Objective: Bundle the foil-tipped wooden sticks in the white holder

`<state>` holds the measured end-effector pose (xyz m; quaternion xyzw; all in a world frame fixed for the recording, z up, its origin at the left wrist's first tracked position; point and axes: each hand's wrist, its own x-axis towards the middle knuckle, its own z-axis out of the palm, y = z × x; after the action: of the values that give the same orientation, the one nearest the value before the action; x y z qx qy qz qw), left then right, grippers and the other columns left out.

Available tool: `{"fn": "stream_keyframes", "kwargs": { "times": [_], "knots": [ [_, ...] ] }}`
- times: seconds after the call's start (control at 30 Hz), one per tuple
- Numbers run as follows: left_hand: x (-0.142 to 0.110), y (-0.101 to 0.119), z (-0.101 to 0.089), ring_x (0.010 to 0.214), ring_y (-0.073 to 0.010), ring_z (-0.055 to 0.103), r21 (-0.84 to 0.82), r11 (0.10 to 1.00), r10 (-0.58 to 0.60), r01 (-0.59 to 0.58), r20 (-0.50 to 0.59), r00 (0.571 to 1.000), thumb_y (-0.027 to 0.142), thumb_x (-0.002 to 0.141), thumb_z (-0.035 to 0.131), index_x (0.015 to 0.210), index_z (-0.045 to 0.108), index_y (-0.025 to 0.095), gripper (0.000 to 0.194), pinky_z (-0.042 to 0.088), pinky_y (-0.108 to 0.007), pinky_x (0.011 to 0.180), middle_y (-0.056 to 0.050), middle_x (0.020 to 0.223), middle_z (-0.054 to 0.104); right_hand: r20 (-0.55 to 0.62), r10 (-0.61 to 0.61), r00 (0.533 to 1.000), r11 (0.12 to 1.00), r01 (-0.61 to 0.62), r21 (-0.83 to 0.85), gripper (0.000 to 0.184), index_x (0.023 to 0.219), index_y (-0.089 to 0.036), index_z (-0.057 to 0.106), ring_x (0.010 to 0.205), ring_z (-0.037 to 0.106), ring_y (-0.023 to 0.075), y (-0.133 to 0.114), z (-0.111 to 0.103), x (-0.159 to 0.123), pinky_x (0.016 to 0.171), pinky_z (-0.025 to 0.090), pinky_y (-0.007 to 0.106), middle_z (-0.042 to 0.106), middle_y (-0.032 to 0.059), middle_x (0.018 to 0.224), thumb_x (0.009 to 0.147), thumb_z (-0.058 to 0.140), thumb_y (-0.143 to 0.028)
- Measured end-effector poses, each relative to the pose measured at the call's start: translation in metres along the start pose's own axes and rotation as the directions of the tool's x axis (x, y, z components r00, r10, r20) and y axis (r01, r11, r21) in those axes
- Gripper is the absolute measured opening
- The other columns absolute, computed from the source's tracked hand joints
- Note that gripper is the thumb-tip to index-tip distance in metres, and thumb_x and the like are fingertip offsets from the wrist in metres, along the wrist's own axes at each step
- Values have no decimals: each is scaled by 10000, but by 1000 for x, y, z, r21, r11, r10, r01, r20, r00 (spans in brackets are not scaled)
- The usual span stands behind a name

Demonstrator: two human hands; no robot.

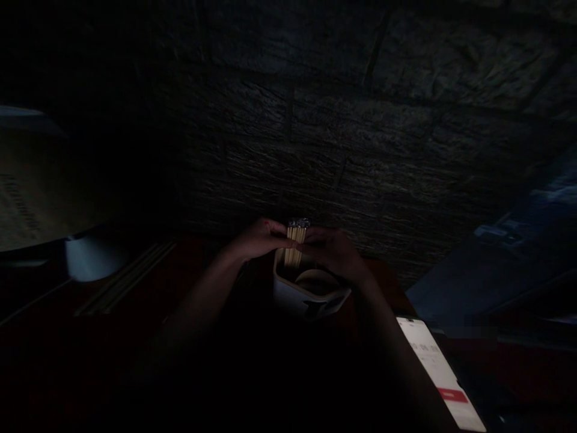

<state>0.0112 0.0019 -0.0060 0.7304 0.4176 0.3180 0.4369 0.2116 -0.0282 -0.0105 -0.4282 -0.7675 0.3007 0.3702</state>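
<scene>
Both hands are closed around a bundle of slim pale wooden sticks (294, 255), whose shiny, silvery-dark tops point up. From the left, my left hand (264, 239) presses thumb and fingers against the bundle. My right hand (332, 249) grips it from the other side, and the fingertips nearly meet in front. The bundle stands upright in the far left part of a white box-shaped container (293, 297) with a dark mark on its front. A round tan object (317, 279) sits inside, close to the near wall. Shadow hides the sticks' lower ends.
A dark stone-block wall (315, 120) rises right behind the container. On the right lies a lit phone (437, 373) with a red button on screen. Several loose sticks (126, 279), a white cup-like object (92, 258) and a tan printed package (40, 186) are at left.
</scene>
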Motion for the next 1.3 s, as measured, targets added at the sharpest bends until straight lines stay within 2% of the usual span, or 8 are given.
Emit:
{"fn": "stream_keyframes", "kwargs": {
  "times": [0.27, 0.4, 0.57, 0.73, 0.97, 1.3],
  "knots": [
    [2, 0, 2, 690, -148, 594, -69, 998, 8, -8, -8, 1000, 263, 650, 755, 753, 711, 129, 175, 414, -254, 662, -8, 726, 688, -11, -2, 1000, 1000, 3, 24, 143, 897, -200, 706, 814, 685, 180, 0, 0, 1, 734, 506, 294, 741, 30, 889, 803, 674, -304],
    [2, -2, 1, 676, -145, 582, -16, 1000, 17, -17, -20, 1000, 303, 667, 744, 754, 709, 126, 199, 398, -254, 641, -9, 714, 677, 0, 23, 1000, 999, -23, 24, 148, 902, -204, 708, 803, 686, 175, -2, -1, 0, 721, 508, 286, 744, 25, 872, 803, 682, -310],
    [3, -3, -1, 670, -149, 579, 34, 999, 7, -6, -34, 999, 332, 664, 748, 771, 722, 132, 228, 389, -254, 628, -3, 694, 669, 12, 22, 1000, 999, -22, 40, 161, 939, -213, 715, 846, 692, 177, -3, -1, -1, 771, 515, 294, 748, 25, 945, 824, 665, -315],
    [3, -2, 0, 751, -173, 624, -35, 999, -17, 16, -26, 1000, 308, 648, 762, 774, 722, 131, 220, 433, -270, 706, -20, 767, 710, 13, 5, 1000, 998, -6, 70, 166, 934, -194, 714, 860, 692, 181, 0, 0, 0, 790, 515, 300, 746, 37, 946, 820, 666, -305],
    [3, -3, 0, 882, -199, 661, -130, 991, -16, 23, 48, 999, 270, 655, 770, 873, 751, 159, 245, 463, -290, 825, -35, 894, 751, 30, 7, 1000, 995, -10, 95, 166, 927, -194, 718, 857, 689, 180, 1, 1, 0, 794, 519, 305, 745, 41, 934, 811, 672, -303],
    [7, -11, -2, 941, -207, 670, -194, 981, -13, 28, 79, 997, 272, 646, 796, 949, 748, 165, 325, 471, -303, 879, -49, 963, 755, 51, 9, 999, 996, -14, 93, 170, 951, -201, 726, 923, 693, 190, 2, -2, 0, 850, 521, 326, 748, 44, 989, 804, 680, -273]
  ]
}}
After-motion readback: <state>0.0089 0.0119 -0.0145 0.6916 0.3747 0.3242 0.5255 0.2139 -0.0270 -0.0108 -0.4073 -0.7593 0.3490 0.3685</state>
